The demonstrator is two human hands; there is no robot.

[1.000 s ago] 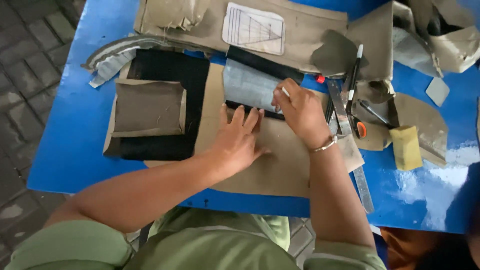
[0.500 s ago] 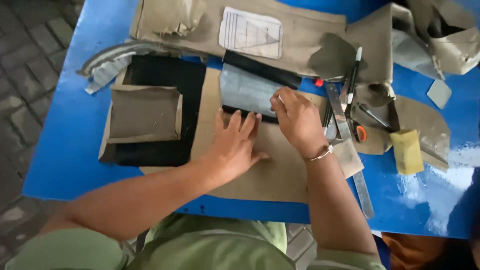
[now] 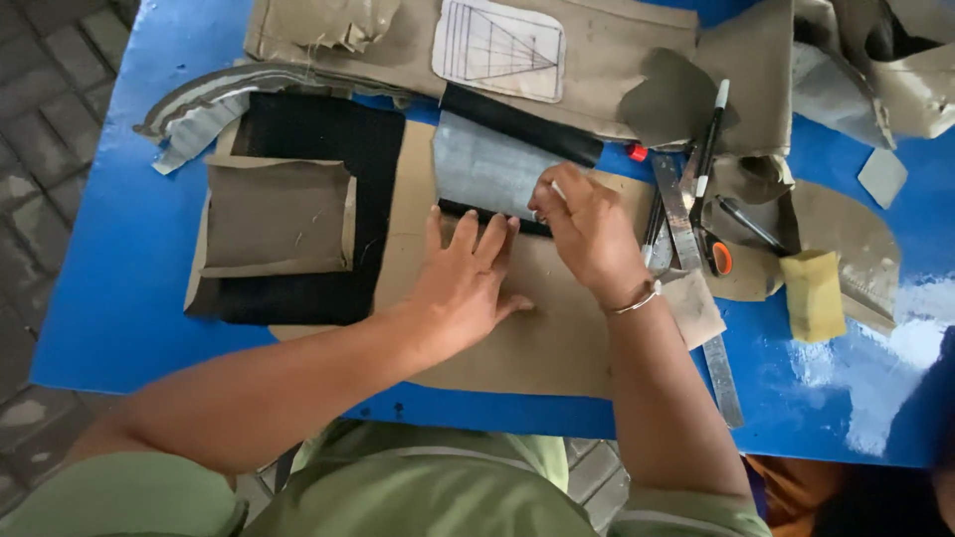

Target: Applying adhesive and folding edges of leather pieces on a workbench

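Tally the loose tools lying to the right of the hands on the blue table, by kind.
Metal ruler: 1
Black-and-white marker pen: 1
Yellow sponge block: 1
Orange-tipped tool: 1, kind unclear
Total: 4

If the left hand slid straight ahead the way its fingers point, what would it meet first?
The left hand lies flat on the brown paper pattern, fingers pointing up the table. Just ahead is the edge of the black strip under the grey sheet; it would probably meet that first.
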